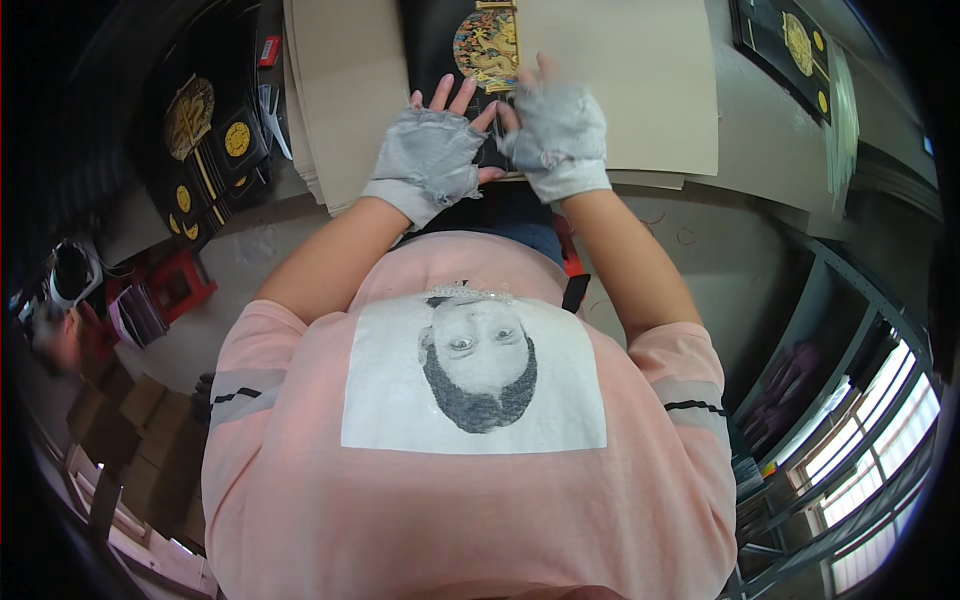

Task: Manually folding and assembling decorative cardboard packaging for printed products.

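A black printed panel (430, 40) with a colourful gold-edged round dragon design (487, 48) lies on beige boards, running up past the top of the view. My left hand (430, 150), in a grey fingerless glove, is open over the panel's near left part, fingers spread toward the design. My right hand (558, 125), gloved alike, rests at the panel's right edge. Its fingertips are somewhat blurred, with one finger stretched forward and the thumb apart from it. Nothing shows in either hand. Both hands cover much of the panel's near end.
Stacked beige boards (640, 90) spread beneath the panel. Black-and-gold printed pieces (205, 140) are piled at the left, near a small red box (269, 51). Another black-and-gold piece (785, 50) lies far right. A red plastic stool (182, 283) and cardboard boxes (140, 430) stand lower left.
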The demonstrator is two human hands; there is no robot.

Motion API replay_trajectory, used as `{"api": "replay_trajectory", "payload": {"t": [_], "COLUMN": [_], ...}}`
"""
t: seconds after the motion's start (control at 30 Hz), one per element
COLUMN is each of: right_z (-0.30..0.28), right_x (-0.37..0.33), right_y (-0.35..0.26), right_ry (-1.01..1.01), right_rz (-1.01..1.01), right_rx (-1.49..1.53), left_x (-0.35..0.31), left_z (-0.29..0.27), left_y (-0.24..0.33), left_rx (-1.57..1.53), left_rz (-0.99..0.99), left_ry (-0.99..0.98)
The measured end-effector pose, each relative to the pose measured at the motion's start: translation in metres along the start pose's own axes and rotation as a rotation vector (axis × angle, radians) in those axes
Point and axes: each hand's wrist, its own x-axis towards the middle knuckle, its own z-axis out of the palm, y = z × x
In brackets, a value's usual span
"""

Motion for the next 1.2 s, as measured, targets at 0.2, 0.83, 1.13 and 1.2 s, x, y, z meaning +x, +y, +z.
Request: {"api": "replay_trajectory", "payload": {"t": [0.2,0.83,1.13,1.2], "right_z": [0.032,0.011,0.012,0.014], "right_x": [-0.016,-0.006,-0.007,-0.011], "right_y": [0.004,-0.002,0.000,0.002], "right_ry": [0.152,-0.020,-0.117,-0.101], "right_rz": [-0.116,-0.102,-0.104,-0.098], "right_rx": [-0.146,-0.106,-0.034,-0.034], "left_x": [-0.006,0.103,0.224,0.251], "left_z": [0.025,0.017,-0.076,-0.070], "left_y": [-0.042,-0.097,-0.192,-0.192], "left_rx": [-0.421,0.031,-0.144,0.159], "left_rz": [-0.108,-0.510,-0.625,-0.711], "left_ry": [0.417,0.320,0.275,0.299]}}
